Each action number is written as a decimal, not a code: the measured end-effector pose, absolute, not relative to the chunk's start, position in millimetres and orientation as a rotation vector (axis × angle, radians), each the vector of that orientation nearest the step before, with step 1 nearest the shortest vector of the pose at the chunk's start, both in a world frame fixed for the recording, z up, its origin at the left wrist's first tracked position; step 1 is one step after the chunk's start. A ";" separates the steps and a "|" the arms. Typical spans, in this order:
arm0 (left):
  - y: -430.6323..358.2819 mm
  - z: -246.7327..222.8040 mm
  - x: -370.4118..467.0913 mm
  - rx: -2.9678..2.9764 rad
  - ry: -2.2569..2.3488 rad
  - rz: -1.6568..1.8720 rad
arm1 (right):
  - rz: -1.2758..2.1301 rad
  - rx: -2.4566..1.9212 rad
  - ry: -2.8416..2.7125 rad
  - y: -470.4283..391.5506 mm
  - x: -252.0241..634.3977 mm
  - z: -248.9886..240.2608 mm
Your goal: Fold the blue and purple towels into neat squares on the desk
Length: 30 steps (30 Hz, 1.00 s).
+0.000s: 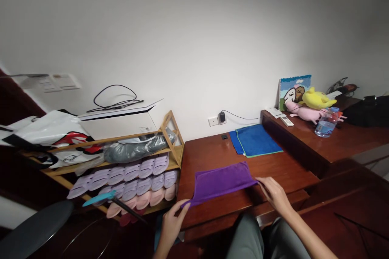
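Plain pale wall (197,68) rises behind a reddish-brown desk (200,149), whose left edge adjoins a wooden rack (179,151) lined with slippers (130,172). Along the desk's right side runs a higher wooden top (349,145), carrying a water bottle (326,125), a yellow plush toy (316,98) and a pink one (305,112).

Work on the purple cloth (223,180) looks partway along. It lies across the near half of the desk, its near side stretched toward the front edge, and it seems to be doubled into a wide strip, though the layers are hard to count. Its far part appears to rest on the wood; its near corners are not yet let go. Farther back, close to the desk's rear edge and right of its middle, a blue cloth (258,141) with green edging lies flat and squared off, so that piece looks finished with or set aside; more blue fabric shows at its left.

The left hand (174,220) pinches the near left corner of the purple cloth between thumb and fingers, just off the desk's front left. The right hand (275,194) pinches the near right corner with its fingertips, and the near edge is drawn fairly straight between the two.
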State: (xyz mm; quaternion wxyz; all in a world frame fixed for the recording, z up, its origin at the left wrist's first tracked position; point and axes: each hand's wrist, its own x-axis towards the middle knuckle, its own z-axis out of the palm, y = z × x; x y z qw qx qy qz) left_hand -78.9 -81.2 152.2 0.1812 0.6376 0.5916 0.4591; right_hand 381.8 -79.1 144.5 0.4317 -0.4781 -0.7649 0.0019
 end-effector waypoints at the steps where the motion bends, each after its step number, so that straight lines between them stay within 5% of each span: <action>1: -80.6 164.4 -78.0 1.762 1.661 1.337 | -0.002 -1.165 -1.904 -77.9 383.2 157.1; 9: -66.7 232.9 -92.7 1.431 1.505 1.607 | -0.120 -1.118 -1.913 -52.0 381.0 252.5; 20: -38.5 335.0 -109.8 1.136 1.501 2.065 | 0.208 -0.955 -1.970 89.0 281.9 337.2; 25: -78.7 362.9 -87.1 1.742 1.746 2.185 | 0.390 -0.956 -1.763 129.8 257.7 346.2; 30: -94.3 322.5 -10.0 2.733 1.282 1.865 | 0.511 -1.215 -1.678 167.4 273.2 291.4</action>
